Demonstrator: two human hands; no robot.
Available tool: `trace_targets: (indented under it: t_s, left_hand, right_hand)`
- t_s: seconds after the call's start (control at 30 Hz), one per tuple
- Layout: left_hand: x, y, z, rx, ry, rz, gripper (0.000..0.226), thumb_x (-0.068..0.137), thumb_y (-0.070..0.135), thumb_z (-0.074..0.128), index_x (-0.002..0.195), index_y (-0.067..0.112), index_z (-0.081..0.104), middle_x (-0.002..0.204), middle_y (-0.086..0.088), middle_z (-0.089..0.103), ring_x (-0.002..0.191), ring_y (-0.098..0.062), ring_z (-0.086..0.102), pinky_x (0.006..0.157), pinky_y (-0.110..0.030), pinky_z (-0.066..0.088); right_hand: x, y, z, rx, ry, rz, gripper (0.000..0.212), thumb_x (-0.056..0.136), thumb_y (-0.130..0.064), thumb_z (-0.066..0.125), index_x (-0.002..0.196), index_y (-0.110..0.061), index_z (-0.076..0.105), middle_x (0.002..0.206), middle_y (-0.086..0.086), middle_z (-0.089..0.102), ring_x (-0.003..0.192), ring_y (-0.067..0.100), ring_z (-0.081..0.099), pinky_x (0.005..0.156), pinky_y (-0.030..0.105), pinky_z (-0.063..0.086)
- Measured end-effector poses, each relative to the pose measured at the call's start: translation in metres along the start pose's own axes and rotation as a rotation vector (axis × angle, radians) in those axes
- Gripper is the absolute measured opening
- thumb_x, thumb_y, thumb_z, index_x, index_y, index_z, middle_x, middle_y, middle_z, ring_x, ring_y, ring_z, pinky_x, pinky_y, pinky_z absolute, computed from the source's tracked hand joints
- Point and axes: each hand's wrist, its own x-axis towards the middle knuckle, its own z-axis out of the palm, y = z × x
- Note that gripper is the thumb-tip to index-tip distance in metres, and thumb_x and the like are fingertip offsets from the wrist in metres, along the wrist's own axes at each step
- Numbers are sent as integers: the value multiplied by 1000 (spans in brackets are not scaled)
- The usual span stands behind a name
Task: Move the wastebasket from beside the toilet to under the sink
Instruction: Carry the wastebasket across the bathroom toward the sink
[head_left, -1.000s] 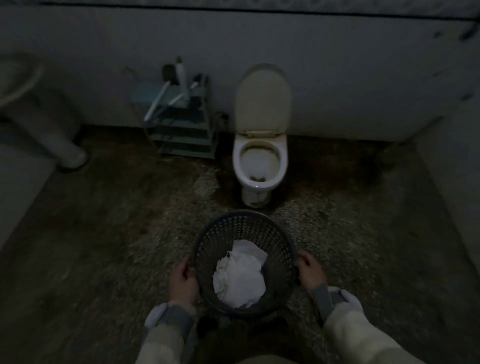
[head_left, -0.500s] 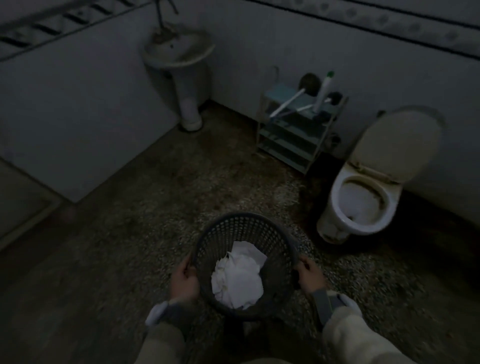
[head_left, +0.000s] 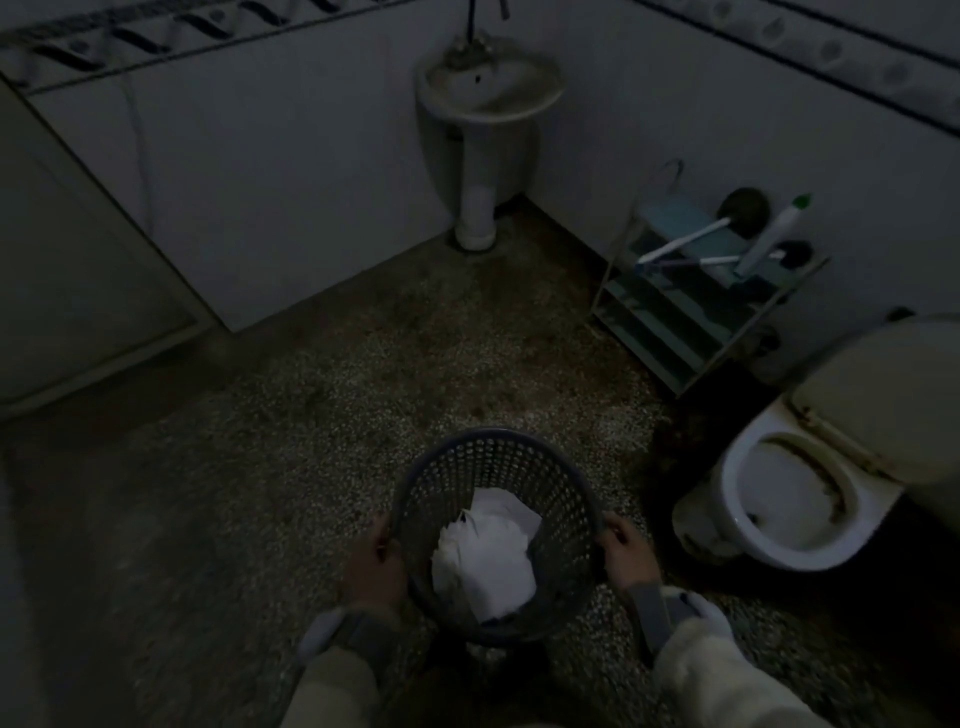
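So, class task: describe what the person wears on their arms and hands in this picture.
Both hands are bare, left hand and right hand. Each arm has a thick, fuzzy cream sleeve. A grey knit cuff shows at each wrist, with a pale whitish band beside it. The dim light hides finer detail.

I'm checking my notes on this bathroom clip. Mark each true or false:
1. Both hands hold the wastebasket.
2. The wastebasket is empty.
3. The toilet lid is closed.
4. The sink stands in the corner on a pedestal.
1. True: the left hand and right hand grip opposite sides of the wastebasket.
2. False: white crumpled paper lies inside.
3. False: the toilet has its lid raised, bowl open.
4. True: the sink stands in the corner on a pedestal.
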Motion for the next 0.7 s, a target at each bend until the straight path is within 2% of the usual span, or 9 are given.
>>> trace_targets:
  t_s: [0.1,0.17,0.33,0.47,0.57,0.7]
  left_hand:
    - [-3,4,8,-34,0,-18,40,90,7,46,130,6,50,136,-18,53,125,-32,49,104,-38,38]
    - [-1,6,14,-54,17,-34,40,91,6,45,131,5,49,137,-18,51,126,-34,48,104,-40,38]
    - [7,5,18,-118,27,-50,40,92,3,41,130,8,50,135,-17,53,125,-33,48,107,-43,38]
    - [22,6,9,-128,45,-97,40,91,6,42,130,12,51,138,-16,50,127,-32,46,109,-43,36]
    - [40,11,-3,-153,69,-112,40,90,4,44,130,8,51,137,-16,52,126,-31,47,107,-39,36]
    - [74,27,-23,-196,74,-78,40,90,1,43,129,5,50,132,-8,53,122,-23,48,99,-30,36]
  right_hand:
    - [9,4,-4,-6,-12,-8,31,89,-16,50,118,-17,59,126,16,61,112,31,56,94,37,43]
    - [16,6,-5,-8,-33,0,32,90,-15,49,120,-16,58,128,14,59,115,31,55,95,35,42]
    - [31,0,0,-8,-46,11,30,89,-18,48,116,-19,61,119,15,65,106,30,58,82,29,40]
    - [41,-22,12,-34,-85,-27,29,91,-18,46,117,-16,60,122,15,63,109,29,57,92,33,42]
    - [53,-43,28,-51,-81,-40,32,91,-18,47,121,-15,58,125,15,61,113,31,55,95,34,41]
    - [68,-79,55,-84,-84,-15,32,91,-28,46,121,-22,57,125,14,63,109,32,58,97,40,46]
